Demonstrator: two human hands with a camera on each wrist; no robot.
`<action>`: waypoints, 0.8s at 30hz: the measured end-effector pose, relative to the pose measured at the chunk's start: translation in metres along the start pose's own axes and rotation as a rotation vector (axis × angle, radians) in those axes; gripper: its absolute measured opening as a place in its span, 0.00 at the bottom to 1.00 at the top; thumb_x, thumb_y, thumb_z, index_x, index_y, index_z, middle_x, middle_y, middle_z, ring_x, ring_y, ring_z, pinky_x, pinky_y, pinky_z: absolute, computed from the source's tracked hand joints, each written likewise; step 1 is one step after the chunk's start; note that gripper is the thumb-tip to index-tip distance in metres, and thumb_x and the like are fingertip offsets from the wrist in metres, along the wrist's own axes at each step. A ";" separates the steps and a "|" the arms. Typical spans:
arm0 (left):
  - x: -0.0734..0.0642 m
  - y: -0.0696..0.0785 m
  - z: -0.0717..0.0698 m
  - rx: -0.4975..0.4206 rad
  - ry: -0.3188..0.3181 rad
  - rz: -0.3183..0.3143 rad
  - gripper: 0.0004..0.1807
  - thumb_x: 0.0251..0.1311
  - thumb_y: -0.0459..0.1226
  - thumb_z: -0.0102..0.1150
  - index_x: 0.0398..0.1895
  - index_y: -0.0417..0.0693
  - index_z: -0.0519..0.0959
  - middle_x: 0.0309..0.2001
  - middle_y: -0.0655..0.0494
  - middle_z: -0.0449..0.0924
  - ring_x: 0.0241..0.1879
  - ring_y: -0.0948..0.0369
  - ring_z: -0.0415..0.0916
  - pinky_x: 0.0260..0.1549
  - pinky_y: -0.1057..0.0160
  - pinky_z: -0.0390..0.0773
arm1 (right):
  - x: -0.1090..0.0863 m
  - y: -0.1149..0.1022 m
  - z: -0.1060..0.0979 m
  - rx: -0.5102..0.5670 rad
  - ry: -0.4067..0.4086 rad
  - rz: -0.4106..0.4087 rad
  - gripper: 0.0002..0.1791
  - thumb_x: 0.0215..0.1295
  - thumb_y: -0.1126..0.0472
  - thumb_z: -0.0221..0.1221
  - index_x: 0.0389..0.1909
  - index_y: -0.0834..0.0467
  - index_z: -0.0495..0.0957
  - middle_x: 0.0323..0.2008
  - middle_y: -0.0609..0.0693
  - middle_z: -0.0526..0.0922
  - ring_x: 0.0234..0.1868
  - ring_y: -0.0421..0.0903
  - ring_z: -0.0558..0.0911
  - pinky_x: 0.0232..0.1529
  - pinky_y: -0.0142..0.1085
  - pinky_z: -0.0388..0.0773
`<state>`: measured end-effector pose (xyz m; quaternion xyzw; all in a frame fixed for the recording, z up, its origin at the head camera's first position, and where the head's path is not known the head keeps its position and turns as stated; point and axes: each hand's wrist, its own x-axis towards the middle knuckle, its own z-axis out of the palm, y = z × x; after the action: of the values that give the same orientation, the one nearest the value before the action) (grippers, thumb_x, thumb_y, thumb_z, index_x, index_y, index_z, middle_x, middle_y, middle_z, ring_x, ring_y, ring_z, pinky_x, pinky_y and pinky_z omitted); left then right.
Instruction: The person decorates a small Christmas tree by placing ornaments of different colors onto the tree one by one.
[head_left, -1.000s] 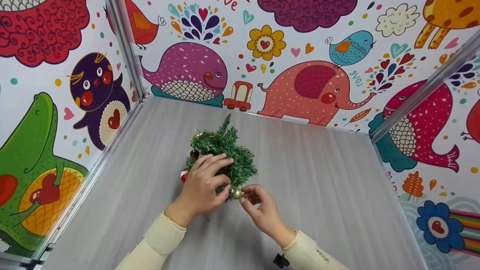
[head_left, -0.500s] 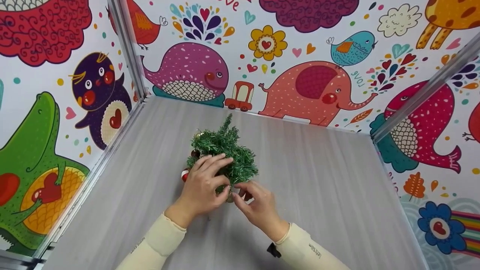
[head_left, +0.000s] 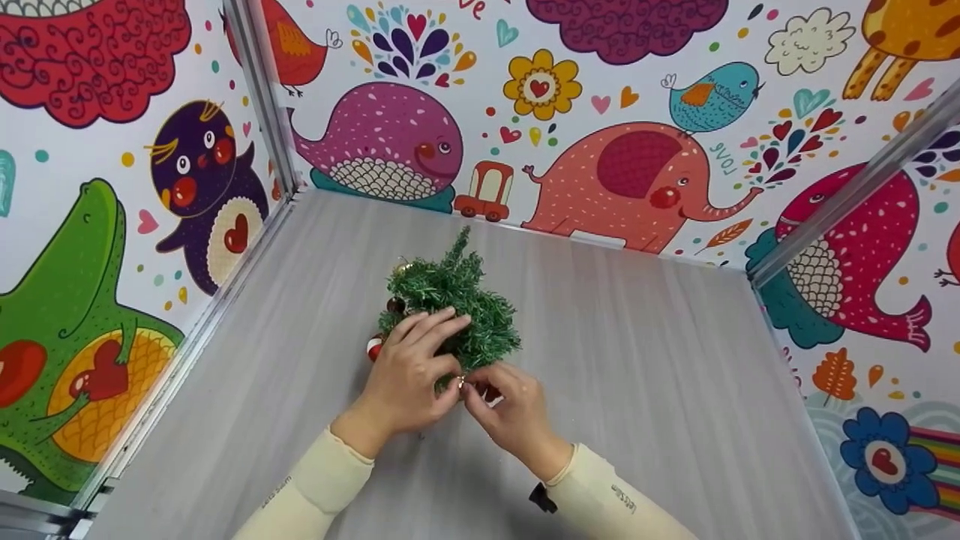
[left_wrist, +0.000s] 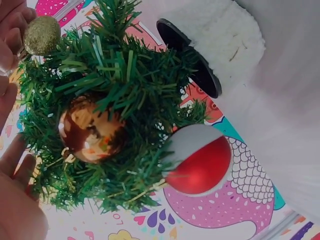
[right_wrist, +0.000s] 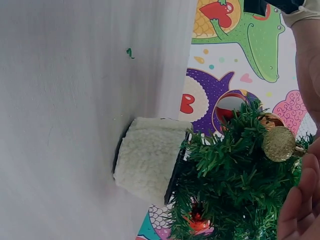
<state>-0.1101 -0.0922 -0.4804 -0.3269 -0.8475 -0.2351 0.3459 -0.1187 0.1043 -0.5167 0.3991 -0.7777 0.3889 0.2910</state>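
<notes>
A small artificial Christmas tree (head_left: 487, 322) stands on the table, its white fuzzy pot (right_wrist: 152, 155) showing in the right wrist view. My left hand (head_left: 405, 382) lies over its near side, fingers on the greenery, thumb and index pinching at a low branch. Opposite, my right hand (head_left: 514, 409) pinches the cap end of a gold glitter bauble (right_wrist: 279, 144). The bauble is mostly hidden in the head view. Exactly what lies between the left fingertips I cannot tell. A shiny copper bauble (left_wrist: 92, 130) and a red-and-white bauble (left_wrist: 200, 160) hang on the tree.
The grey wood-grain table (head_left: 645, 390) is walled by panels printed with cartoon animals (head_left: 622, 187). Metal posts (head_left: 259, 97) stand at the corners. A tiny green scrap (right_wrist: 130, 52) lies on the table. An orange-red ornament (right_wrist: 199, 222) shows low in the tree.
My right hand has moved left until its fingertips meet the left hand's. The gold bauble, visible between the hands earlier, is now mostly covered. The left hand keeps its place on the tree.
</notes>
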 end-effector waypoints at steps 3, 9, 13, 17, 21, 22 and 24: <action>-0.001 0.000 0.000 0.021 -0.008 0.016 0.04 0.44 0.36 0.65 0.17 0.51 0.81 0.64 0.51 0.75 0.69 0.52 0.64 0.67 0.50 0.59 | -0.002 0.000 0.000 -0.033 -0.007 0.011 0.06 0.60 0.66 0.64 0.34 0.50 0.82 0.27 0.39 0.79 0.25 0.33 0.76 0.23 0.26 0.76; -0.002 0.001 -0.002 0.044 -0.017 0.031 0.04 0.44 0.36 0.65 0.17 0.50 0.81 0.65 0.51 0.74 0.69 0.52 0.63 0.67 0.50 0.59 | -0.003 0.001 0.001 -0.084 0.009 -0.004 0.06 0.59 0.65 0.63 0.34 0.50 0.83 0.25 0.39 0.77 0.22 0.36 0.76 0.22 0.25 0.73; -0.004 0.002 -0.004 0.064 -0.030 0.037 0.04 0.44 0.37 0.64 0.16 0.50 0.81 0.65 0.51 0.74 0.70 0.52 0.62 0.67 0.50 0.58 | -0.004 0.000 0.001 -0.085 0.018 -0.003 0.07 0.57 0.66 0.63 0.33 0.50 0.83 0.25 0.40 0.78 0.21 0.38 0.76 0.22 0.25 0.73; -0.009 0.002 -0.006 0.098 -0.042 0.055 0.06 0.43 0.36 0.64 0.15 0.50 0.79 0.66 0.51 0.73 0.70 0.52 0.62 0.67 0.50 0.58 | -0.006 -0.001 0.002 -0.081 0.013 -0.002 0.07 0.57 0.67 0.63 0.33 0.51 0.83 0.24 0.40 0.79 0.19 0.36 0.75 0.21 0.24 0.72; -0.015 0.000 -0.007 0.156 -0.038 0.088 0.06 0.43 0.36 0.62 0.14 0.51 0.77 0.67 0.50 0.72 0.70 0.51 0.62 0.67 0.50 0.58 | -0.007 -0.001 0.004 -0.103 0.005 -0.013 0.08 0.54 0.67 0.64 0.32 0.50 0.83 0.20 0.39 0.77 0.17 0.32 0.72 0.18 0.23 0.69; -0.016 -0.001 -0.006 0.172 -0.036 0.095 0.07 0.43 0.36 0.61 0.14 0.50 0.76 0.67 0.50 0.71 0.70 0.51 0.62 0.67 0.50 0.58 | -0.008 -0.001 0.005 -0.115 0.004 -0.018 0.08 0.53 0.67 0.64 0.31 0.50 0.83 0.18 0.39 0.76 0.16 0.31 0.70 0.17 0.22 0.68; -0.018 -0.002 -0.005 0.207 -0.016 0.109 0.07 0.45 0.36 0.59 0.13 0.50 0.75 0.68 0.49 0.71 0.70 0.51 0.63 0.67 0.50 0.59 | -0.008 -0.001 0.005 -0.136 0.003 -0.027 0.08 0.52 0.67 0.64 0.30 0.49 0.83 0.16 0.38 0.75 0.15 0.30 0.68 0.16 0.22 0.66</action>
<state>-0.0996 -0.1040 -0.4909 -0.3372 -0.8509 -0.1247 0.3831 -0.1149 0.1026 -0.5252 0.3883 -0.7963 0.3321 0.3239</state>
